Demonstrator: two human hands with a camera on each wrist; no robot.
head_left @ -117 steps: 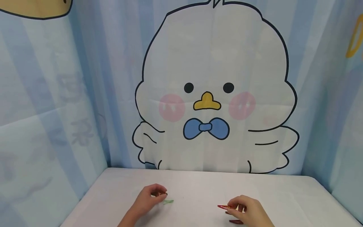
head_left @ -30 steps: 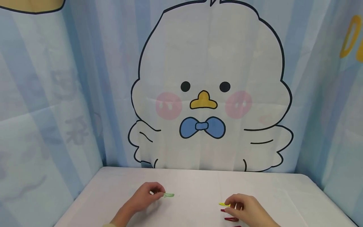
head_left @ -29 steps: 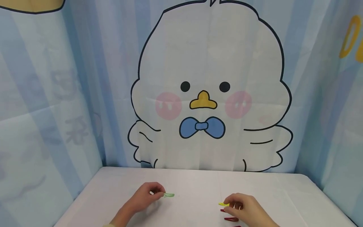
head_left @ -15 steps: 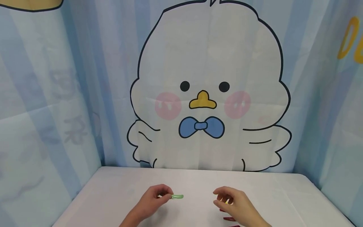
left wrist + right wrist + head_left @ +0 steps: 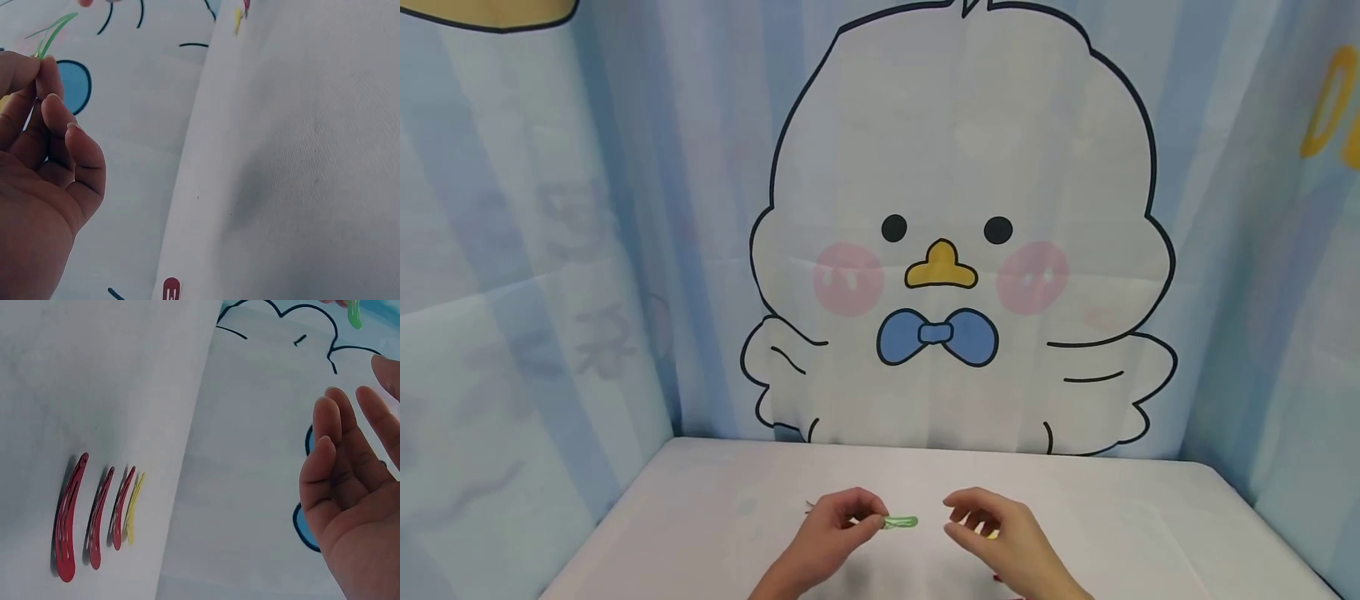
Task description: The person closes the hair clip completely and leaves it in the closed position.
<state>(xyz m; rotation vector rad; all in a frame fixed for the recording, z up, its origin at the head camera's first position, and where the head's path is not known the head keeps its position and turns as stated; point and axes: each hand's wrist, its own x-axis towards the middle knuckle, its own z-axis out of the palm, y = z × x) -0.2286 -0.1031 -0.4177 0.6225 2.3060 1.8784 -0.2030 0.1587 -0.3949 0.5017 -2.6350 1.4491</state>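
My left hand [image 5: 838, 537] pinches a green snap hair clip [image 5: 902, 522] by one end between thumb and forefinger. In the left wrist view the clip [image 5: 59, 28] has its two legs spread apart. My right hand [image 5: 1000, 533] faces it across a small gap, thumb and fingers parted, holding nothing. The right wrist view shows the free end of the green clip [image 5: 354, 314] at the top, beyond my right fingertips. A yellow hair clip [image 5: 134, 509] lies on the table beside a row of three red hair clips, the largest red clip [image 5: 67, 519] being outermost.
The white table [image 5: 715, 517] ends at a curtain [image 5: 955, 400] printed with a chick. A red clip [image 5: 171, 289] lies at the bottom of the left wrist view. Behind my left hand, a small dark-reddish tip [image 5: 808, 506] pokes out.
My right hand held a red clip, later pinched the yellow one, and has let go of it. Both hands have moved toward the middle, the left carrying the green clip, lifted from the table.
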